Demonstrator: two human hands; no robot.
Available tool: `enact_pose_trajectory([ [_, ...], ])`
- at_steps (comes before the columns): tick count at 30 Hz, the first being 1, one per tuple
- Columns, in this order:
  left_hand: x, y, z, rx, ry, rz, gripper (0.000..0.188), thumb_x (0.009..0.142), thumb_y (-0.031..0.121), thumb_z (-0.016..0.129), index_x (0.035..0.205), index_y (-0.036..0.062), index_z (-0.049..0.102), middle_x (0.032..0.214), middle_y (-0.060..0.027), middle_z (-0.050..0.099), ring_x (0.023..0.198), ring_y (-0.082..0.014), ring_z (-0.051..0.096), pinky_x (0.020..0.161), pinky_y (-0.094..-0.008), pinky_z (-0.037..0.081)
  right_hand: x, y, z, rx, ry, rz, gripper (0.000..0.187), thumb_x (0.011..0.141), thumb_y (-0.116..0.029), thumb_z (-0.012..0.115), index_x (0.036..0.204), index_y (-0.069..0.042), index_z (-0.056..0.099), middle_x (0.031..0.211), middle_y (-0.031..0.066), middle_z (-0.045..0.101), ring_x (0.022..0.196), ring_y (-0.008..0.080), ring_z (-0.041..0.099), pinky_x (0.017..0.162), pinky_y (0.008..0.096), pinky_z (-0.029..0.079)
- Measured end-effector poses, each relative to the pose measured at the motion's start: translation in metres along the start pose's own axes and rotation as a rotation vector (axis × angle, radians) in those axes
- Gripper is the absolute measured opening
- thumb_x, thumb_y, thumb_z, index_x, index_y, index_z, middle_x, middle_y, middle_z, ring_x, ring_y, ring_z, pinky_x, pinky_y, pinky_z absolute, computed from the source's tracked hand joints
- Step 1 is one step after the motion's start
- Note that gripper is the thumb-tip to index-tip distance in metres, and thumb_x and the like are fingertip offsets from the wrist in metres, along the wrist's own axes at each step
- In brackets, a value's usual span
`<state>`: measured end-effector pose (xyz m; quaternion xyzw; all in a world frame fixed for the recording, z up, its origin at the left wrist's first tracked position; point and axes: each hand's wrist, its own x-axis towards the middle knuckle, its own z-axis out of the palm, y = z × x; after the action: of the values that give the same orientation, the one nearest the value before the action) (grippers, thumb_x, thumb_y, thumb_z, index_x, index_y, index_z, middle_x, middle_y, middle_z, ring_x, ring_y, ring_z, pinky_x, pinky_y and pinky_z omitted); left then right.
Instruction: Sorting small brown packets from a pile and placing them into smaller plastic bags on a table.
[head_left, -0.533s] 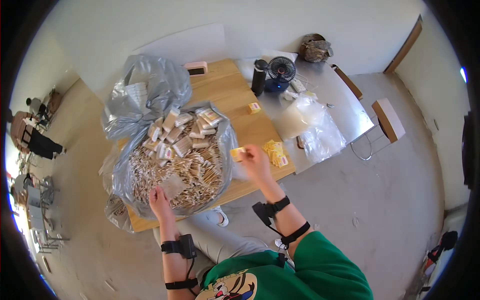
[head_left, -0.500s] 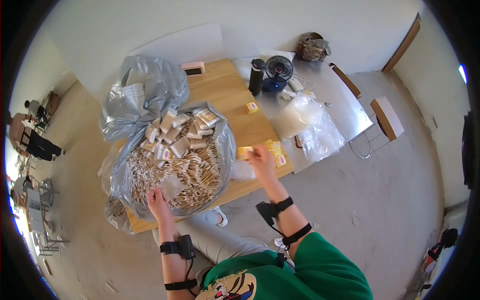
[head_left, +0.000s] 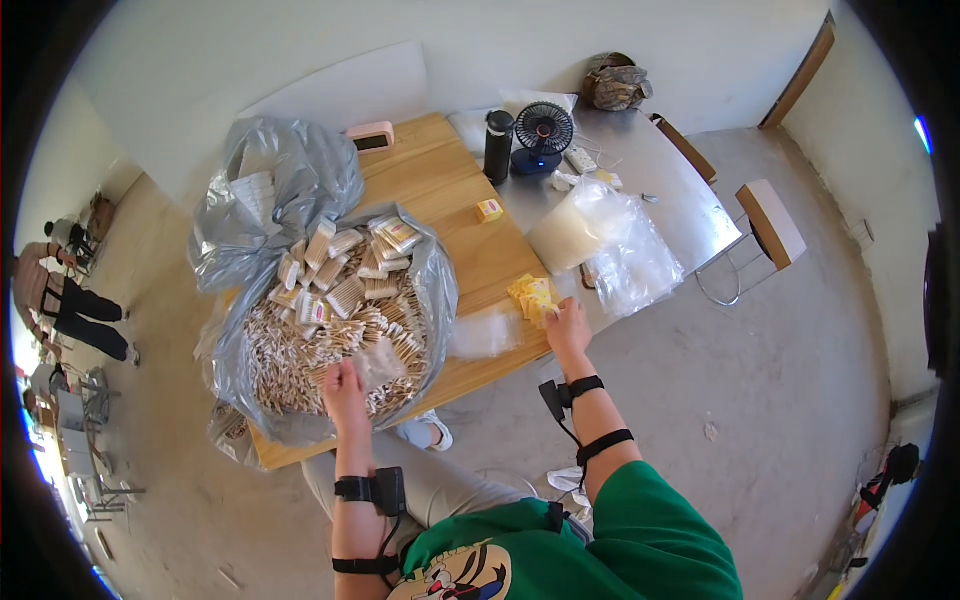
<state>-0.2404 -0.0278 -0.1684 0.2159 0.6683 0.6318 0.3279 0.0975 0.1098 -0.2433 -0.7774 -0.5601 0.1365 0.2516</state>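
Observation:
A small clear plastic bag (head_left: 380,366) is pinched in my left hand (head_left: 346,396), held over the heap of loose cotton swabs (head_left: 290,345). The swabs fill a large grey plastic bag (head_left: 447,275), its mouth spread wide on the table. Bundled packs of swabs (head_left: 345,295) lie on top of the heap. At the table's right edge my right hand (head_left: 568,332) has its fingers closed at the near edge of a pile of yellow printed cards (head_left: 533,294), apparently gripping one card. Flat clear bags (head_left: 485,334) lie between my hands.
One small yellow box (head_left: 489,210) sits farther back on the wooden table (head_left: 440,165). A metal table (head_left: 690,200) adjoins it, carrying clear plastic sheets (head_left: 630,255), a black bottle (head_left: 498,147) and a small fan (head_left: 543,137). Another grey bag (head_left: 300,165) stands far left. People are at far left.
My right hand has moved right and slightly nearer, from beside a lone yellow card to the card pile. My left hand has shifted right with the clear bag.

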Motion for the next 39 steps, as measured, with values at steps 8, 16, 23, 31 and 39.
enact_pose_trajectory([
  [8,-0.043,-0.004,0.068,0.306,-0.383,0.122,0.025,0.094,0.024,0.053,0.078,0.0060,0.056,0.060,0.0037,0.046,0.051,-0.0045,0.041,0.046,-0.0219,0.033,-0.091,-0.067,-0.021,1.146,-0.650,-0.091,0.035,0.085,-0.009,0.063,0.114,-0.005,0.044,0.075,0.0038,0.057,0.065,0.0113,0.057,0.055,0.0256,0.045],
  [16,-0.020,-0.020,0.034,0.326,-0.173,0.129,0.023,0.092,0.021,0.054,0.080,0.0031,0.058,0.057,-0.0022,0.051,0.051,-0.0091,0.047,0.049,-0.0260,0.039,-0.072,-0.055,-0.020,0.847,-0.415,-0.012,0.037,0.080,0.000,0.063,0.110,-0.004,0.043,0.069,0.0054,0.058,0.054,0.0124,0.055,0.048,0.0254,0.043],
  [23,0.012,-0.005,-0.030,0.265,0.001,0.130,0.022,0.094,0.020,0.052,0.081,0.0032,0.058,0.060,-0.0004,0.052,0.050,-0.0064,0.044,0.047,-0.0232,0.036,-0.052,-0.075,-0.005,0.321,-0.206,-0.163,0.038,0.078,-0.013,0.067,0.107,-0.003,0.045,0.073,0.0099,0.059,0.071,0.0298,0.059,0.066,0.0415,0.046],
  [31,0.014,-0.004,-0.066,0.575,0.194,0.452,0.013,0.088,0.017,0.058,0.088,0.0032,0.057,0.071,-0.0100,0.055,0.065,-0.0231,0.056,0.062,-0.0345,0.045,-0.070,-0.084,-0.010,-0.009,0.089,-0.466,0.033,0.077,-0.018,0.067,0.104,-0.007,0.052,0.098,0.0149,0.056,0.096,0.0341,0.053,0.079,0.0433,0.044],
  [39,0.012,-0.005,-0.062,0.492,0.120,0.459,0.010,0.086,0.011,0.058,0.090,0.0021,0.057,0.078,-0.0109,0.058,0.071,-0.0244,0.059,0.066,-0.0329,0.047,-0.085,-0.167,-0.019,0.289,-0.056,-0.814,0.014,0.077,-0.007,0.061,0.091,-0.008,0.059,0.086,0.0104,0.058,0.084,0.0316,0.056,0.071,0.0424,0.047],
])
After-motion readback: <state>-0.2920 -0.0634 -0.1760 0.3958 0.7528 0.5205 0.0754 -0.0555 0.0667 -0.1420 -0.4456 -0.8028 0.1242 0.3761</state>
